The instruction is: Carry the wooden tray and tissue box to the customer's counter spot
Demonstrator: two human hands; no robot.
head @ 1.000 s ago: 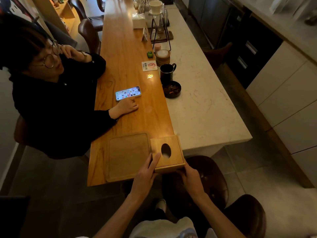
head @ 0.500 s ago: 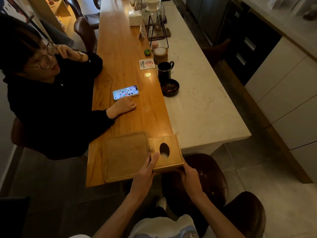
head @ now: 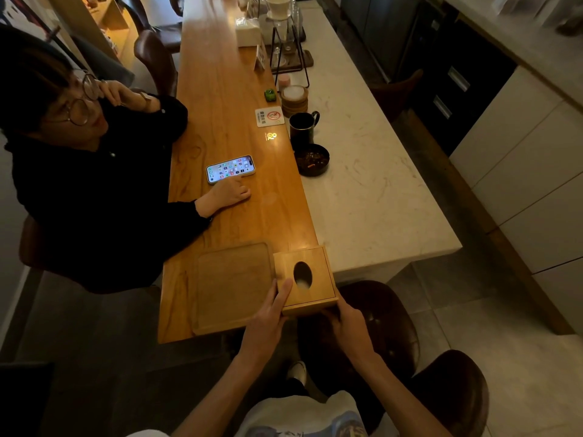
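Note:
A square wooden tissue box [head: 317,283] with an oval hole in its lid sits at the near end of the wooden counter [head: 227,127]. It touches the right side of a flat wooden tray [head: 232,287]. My left hand [head: 268,320] holds the box's near left corner, fingers laid on the lid. At the box's near right corner my right hand [head: 348,329] grips from underneath, with its fingertips hidden.
A seated person in black [head: 94,197] rests a hand by a lit phone [head: 230,168] on the counter. Further along stand a black bowl [head: 311,159], a dark mug [head: 302,126], coasters and a coffee stand. Brown stools [head: 388,326] are below me.
Both hands keep the same grip on the tissue box; box and tray stay in place. The seated person's hand moved slightly by the phone.

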